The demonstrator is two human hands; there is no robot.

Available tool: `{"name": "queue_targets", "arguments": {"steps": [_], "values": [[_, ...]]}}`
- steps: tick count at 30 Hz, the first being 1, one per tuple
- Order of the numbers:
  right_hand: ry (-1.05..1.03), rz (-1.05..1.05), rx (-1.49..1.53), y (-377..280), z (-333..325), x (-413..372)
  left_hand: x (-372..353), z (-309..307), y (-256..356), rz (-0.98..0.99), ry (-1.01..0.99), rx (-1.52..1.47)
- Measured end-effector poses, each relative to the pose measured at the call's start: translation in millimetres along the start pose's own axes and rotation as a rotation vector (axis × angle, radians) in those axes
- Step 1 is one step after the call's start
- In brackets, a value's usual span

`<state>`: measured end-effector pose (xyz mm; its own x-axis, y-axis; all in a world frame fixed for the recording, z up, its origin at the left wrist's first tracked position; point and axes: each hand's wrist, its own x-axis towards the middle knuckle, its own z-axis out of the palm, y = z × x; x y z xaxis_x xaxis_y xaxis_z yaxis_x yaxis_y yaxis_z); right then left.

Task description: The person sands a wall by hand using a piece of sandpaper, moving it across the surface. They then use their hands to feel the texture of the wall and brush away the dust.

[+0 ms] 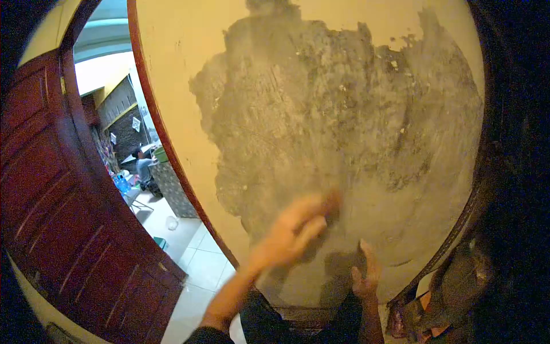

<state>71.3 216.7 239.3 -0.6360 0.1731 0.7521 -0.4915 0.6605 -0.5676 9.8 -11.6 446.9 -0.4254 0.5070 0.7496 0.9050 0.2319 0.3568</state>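
Observation:
In the head view, my left hand reaches up to a wall with a large grey patch on its yellow paint. Motion smears the fingers, and a dark reddish-brown shape shows at their tips; I cannot tell whether it is a held thing. Lower and to the right, my right hand is raised close to the wall, thumb apart from the fingers, with nothing visible in it. The grey patch looks rough and mottled higher up and smoother near my hands.
A dark red door stands ajar at the left. Through the doorway, a person is beside a dark counter on a tiled floor. Dim cluttered items sit at the lower right.

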Motion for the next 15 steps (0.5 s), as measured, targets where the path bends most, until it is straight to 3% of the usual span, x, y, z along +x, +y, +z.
{"name": "queue_targets", "arguments": {"steps": [2, 3, 5, 7, 10, 13, 15], "values": [[-0.072, -0.019, 0.127, -3.1, -1.8, -6.6, -37.5, 24.6, 4.0, -0.251, -0.166, -0.230], [-0.159, 0.175, 0.398, -5.4, -0.2, -13.1, -51.8, 37.0, 2.7, -0.327, -0.210, -0.343], [-0.239, 0.372, 0.656, -16.2, 3.9, -11.9, -76.7, 62.2, -10.9, -0.333, -0.245, -0.452], [-0.443, 0.251, 0.843, -31.5, 9.0, 7.0, -94.4, 75.5, -29.2, -0.331, -0.283, -0.555], [-0.523, 0.362, 0.841, -64.9, 8.2, 24.3, -105.6, 84.0, -47.1, -0.254, -0.406, -0.446], [-0.482, 0.352, 0.788, -77.8, 10.7, 26.6, -109.6, 74.2, -51.7, -0.324, -0.343, -0.575], [-0.480, 0.341, 0.715, -80.6, 8.2, 30.7, -104.8, 60.1, -52.8, -0.165, -0.241, -0.340]]}}
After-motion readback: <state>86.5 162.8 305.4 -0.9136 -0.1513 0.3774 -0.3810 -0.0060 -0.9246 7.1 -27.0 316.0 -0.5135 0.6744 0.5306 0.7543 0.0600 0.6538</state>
